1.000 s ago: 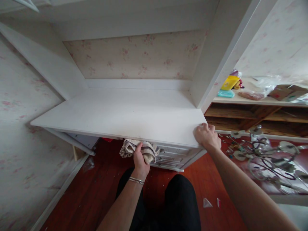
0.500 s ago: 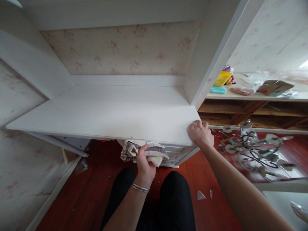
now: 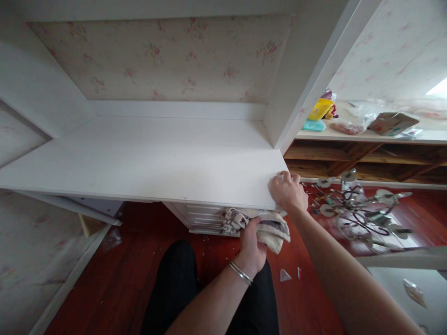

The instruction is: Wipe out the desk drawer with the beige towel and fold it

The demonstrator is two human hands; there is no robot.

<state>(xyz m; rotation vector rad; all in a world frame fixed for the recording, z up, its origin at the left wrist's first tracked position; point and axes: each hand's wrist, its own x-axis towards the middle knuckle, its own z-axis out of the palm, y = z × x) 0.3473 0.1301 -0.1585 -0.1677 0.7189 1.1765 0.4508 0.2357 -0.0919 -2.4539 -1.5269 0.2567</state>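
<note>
A folded cream cloth with dark stripes is gripped in my left hand, thumb on top. The cloth lies against the front of the white desk, below its top edge and over the drawer fronts near the right corner. My right hand is curled over the desktop's right front corner, fingers bent onto the surface. Its fingertips are partly hidden, and I see nothing else in it.
To the right a low wooden shelf carries a yellow container, plastic bags and a cardboard box. A chandelier lies on the red floor. White uprights rise from the desk.
My left hand has slid to the right along the desk front with the cloth, uncovering more of the drawers. The right hand keeps its hold on the corner. The view has shifted slightly.
</note>
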